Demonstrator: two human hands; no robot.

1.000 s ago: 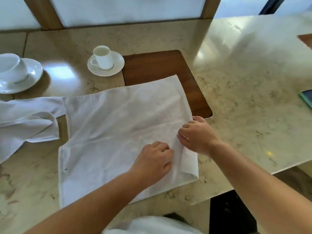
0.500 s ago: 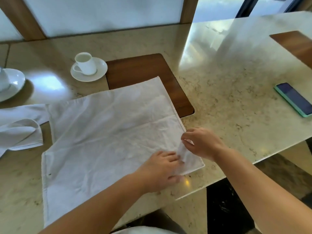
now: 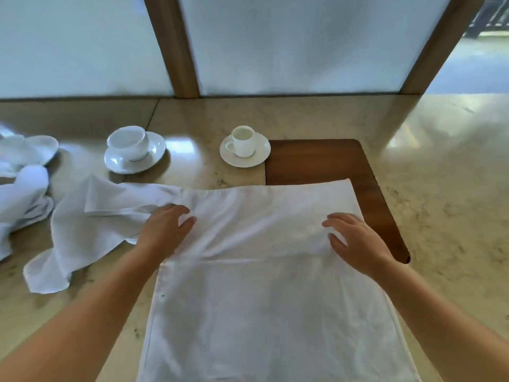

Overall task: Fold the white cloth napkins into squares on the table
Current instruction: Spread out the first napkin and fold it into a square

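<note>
A large white cloth napkin (image 3: 270, 312) lies spread on the marble table (image 3: 446, 188), reaching from the near edge to the wooden inlay. A crease runs across it just below my hands. My left hand (image 3: 165, 230) rests flat on its far left part, fingers apart. My right hand (image 3: 355, 238) lies flat on its far right part, fingers spread, pinching nothing. A second white napkin (image 3: 74, 238) lies crumpled to the left, touching the first. More bunched white cloth (image 3: 19, 205) sits at the far left edge.
A small white cup on a saucer (image 3: 245, 147) stands behind the napkin, beside the wooden inlay (image 3: 330, 161). A larger cup and saucer (image 3: 132, 150) stand further left, and another saucer (image 3: 41, 147) at the far left. Frosted panels with wooden posts rise behind the table.
My view has swung left and up, so the phone is out of sight. Both hands left the napkin's near right corner and now lie flat on its far part, wide apart.
</note>
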